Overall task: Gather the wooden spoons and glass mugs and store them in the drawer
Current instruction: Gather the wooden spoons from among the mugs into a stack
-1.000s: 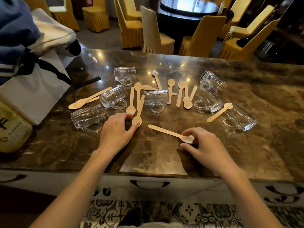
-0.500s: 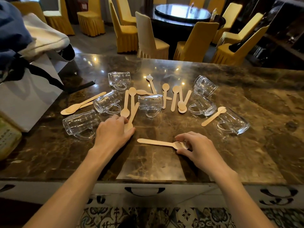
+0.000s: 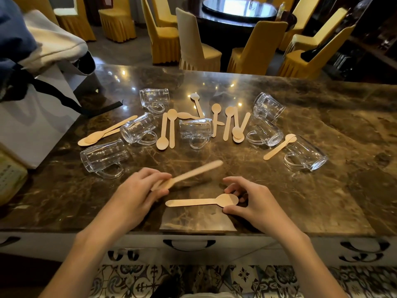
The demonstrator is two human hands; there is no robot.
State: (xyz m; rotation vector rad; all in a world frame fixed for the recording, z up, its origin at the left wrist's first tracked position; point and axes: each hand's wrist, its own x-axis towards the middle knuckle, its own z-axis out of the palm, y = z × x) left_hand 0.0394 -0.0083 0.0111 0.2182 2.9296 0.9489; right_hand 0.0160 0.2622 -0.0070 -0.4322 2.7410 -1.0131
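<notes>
While seven mugs (image 3: 103, 157) lie tipped on their sides across the counter (image 3: 322, 201), a person starts on the spoons (image 3: 169, 130), most of them scattered mid-counter among the glass. L to R: the left hand (image 3: 137, 194) pinches one spoon (image 3: 193, 172) by an end, handle raised off the stone & blurred. The right hand (image 3: 255, 203) curls thumb & fingers round the bowl of a 2nd spoon (image 3: 199, 202) near the front edge; can't tell if it's lifted yet. The drawer (image 3: 189, 244) below is shut.

Handling, as judged: the spoons look thin, light & stiff. Lying flat on polished stone, they're prob. best nipped at the bowl's rim, then bunched by the handles. The mugs look heavier, slick & breakable, and apt to roll. Take each by its handle or round the body, w/o clinking.

Vs. 0.5 s ago: the left hand lay flat over its spoon beside the cluster, and that spoon is now up & drawn toward the person. The 2nd spoon has come nearer the edge, its bowl gripped rather than under fingertips. Mugs & drawer unchanged.
</notes>
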